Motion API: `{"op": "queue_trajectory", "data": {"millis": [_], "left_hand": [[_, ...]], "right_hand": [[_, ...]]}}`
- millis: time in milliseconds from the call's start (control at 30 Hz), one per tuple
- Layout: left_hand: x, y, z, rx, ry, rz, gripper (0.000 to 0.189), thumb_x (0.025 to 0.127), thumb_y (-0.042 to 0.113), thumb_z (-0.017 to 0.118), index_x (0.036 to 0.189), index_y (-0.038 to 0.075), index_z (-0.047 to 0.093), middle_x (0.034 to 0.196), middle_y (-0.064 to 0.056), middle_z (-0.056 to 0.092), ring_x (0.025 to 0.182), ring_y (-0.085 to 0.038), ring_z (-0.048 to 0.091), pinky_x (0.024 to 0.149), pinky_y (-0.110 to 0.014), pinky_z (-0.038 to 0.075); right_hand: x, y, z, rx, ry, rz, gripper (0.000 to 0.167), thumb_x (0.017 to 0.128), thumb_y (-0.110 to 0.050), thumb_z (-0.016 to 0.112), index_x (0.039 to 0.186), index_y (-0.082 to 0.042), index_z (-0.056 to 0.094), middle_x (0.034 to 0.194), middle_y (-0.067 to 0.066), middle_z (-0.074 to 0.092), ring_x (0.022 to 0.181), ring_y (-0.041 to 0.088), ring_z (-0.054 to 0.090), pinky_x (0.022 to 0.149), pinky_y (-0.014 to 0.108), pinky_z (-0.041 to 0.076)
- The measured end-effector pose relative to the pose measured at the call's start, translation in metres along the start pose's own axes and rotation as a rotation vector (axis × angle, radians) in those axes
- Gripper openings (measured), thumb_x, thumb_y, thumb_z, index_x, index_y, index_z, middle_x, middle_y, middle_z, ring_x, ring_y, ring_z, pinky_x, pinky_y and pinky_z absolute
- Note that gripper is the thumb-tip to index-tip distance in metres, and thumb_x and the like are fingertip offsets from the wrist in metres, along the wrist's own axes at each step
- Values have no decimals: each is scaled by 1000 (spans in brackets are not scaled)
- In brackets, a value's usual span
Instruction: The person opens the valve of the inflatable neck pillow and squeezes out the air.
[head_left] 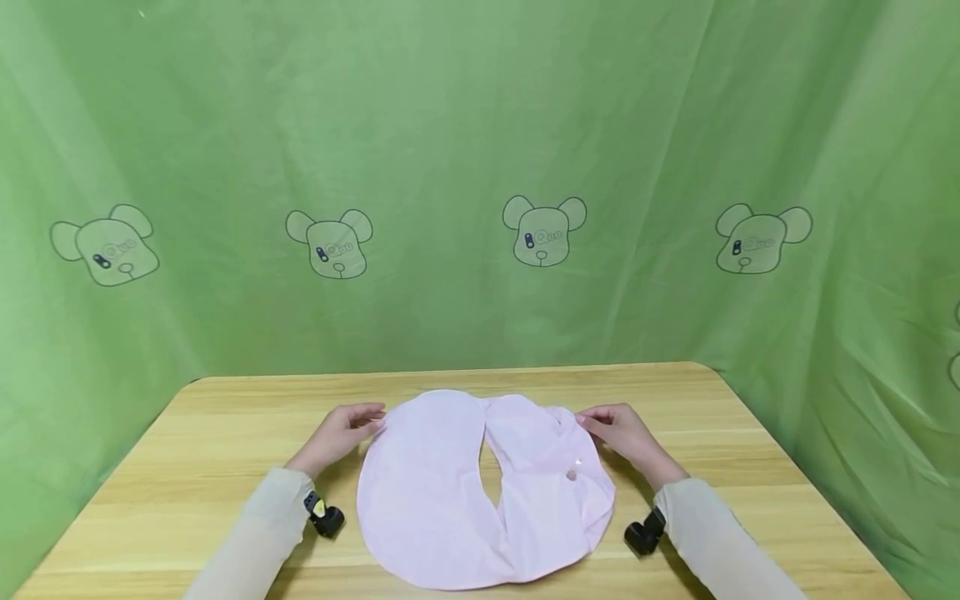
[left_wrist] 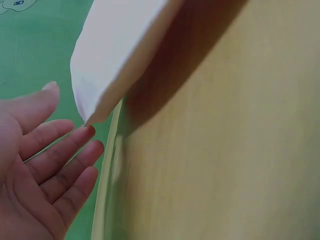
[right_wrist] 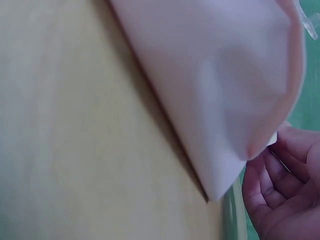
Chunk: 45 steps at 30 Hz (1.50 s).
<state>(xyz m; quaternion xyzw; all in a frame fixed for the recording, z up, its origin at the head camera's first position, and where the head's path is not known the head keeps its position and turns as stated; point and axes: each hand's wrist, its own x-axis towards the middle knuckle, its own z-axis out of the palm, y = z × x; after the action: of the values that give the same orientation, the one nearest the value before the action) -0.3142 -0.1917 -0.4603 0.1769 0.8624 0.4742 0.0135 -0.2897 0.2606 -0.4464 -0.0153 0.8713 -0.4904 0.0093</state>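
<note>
A pale pink bib [head_left: 427,492] lies spread on the table, rounded in outline, with a narrow opening near its middle. Its right part is creased and carries a small brownish decoration [head_left: 572,475]. At the upper left edge is my left hand [head_left: 347,433], its fingers loosely extended. The left wrist view shows the left fingertips [left_wrist: 89,131] right at the bib's corner, the thumb apart from it. On the other side my right hand [head_left: 618,432] pinches the upper right edge between thumb and fingers. In the right wrist view the bib's edge [right_wrist: 260,145] meets that thumb.
The wooden table [head_left: 225,433] has rounded far corners. Behind it hangs a green curtain [head_left: 435,125] printed with bear heads. Black wrist cameras [head_left: 327,521] are strapped at both sleeves, close to the bib's sides.
</note>
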Motion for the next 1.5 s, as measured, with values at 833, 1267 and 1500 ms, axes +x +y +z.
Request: {"op": "queue_trajectory", "data": {"millis": [833, 1267, 1500], "left_hand": [[4, 3, 15, -105, 265, -219, 17, 82, 5, 71, 97, -2, 72, 96, -15, 71, 87, -21, 66, 76, -26, 54], [2, 5, 15, -105, 325, -273, 14, 80, 8, 72, 92, 0, 74, 89, -13, 72, 79, -14, 65, 65, -22, 51], [3, 2, 13, -137, 352, -267, 16, 81, 6, 72, 94, -1, 73, 89, -14, 72, 79, -15, 67, 67, -19, 53]], "right_hand": [[4, 3, 6, -2, 40, 8, 20, 88, -15, 65, 97, 2, 70, 74, 0, 62, 56, 12, 46, 46, 22, 41], [4, 13, -7, 9, 106, 11, 24, 89, -18, 65, 101, 3, 69, 82, 2, 66, 59, 13, 48, 49, 25, 45], [3, 17, -11, 28, 139, 40, 28, 89, -21, 66, 101, 4, 69, 86, 3, 67, 73, 14, 51, 56, 22, 45]]}}
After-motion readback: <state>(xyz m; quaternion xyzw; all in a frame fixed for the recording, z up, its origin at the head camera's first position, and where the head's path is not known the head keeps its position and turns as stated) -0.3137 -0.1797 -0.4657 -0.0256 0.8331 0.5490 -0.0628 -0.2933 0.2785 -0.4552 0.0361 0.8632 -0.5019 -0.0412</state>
